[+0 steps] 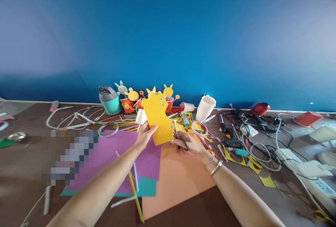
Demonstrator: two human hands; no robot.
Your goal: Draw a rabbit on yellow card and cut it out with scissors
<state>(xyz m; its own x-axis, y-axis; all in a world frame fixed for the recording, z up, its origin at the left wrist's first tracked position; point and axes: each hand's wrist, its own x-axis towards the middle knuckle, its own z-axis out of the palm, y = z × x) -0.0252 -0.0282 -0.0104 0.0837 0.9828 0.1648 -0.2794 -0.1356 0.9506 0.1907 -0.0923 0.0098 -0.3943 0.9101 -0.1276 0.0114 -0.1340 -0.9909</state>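
Observation:
A sheet of yellow paper (158,125), with small drawn shapes near its top right, is pinched along its lower left by my left hand (146,134). The paper's right edge is cut unevenly. My right hand (191,143) grips a pair of scissors (177,135) by the dark handles, and the blades lie at the paper's right edge. How far the blades are apart is hard to make out. Beneath both hands lie a purple sheet (115,164) and an orange sheet (178,181), with a teal sheet (147,187) partly under the purple one.
Red cups with yellow animal faces (132,95) stand by the blue wall, beside a teal jug (110,104). A white cup (206,108), rolls of tape (199,129) and yellow scraps lie right of centre. Glue gun (232,139), cables and power strip (312,178) crowd the right.

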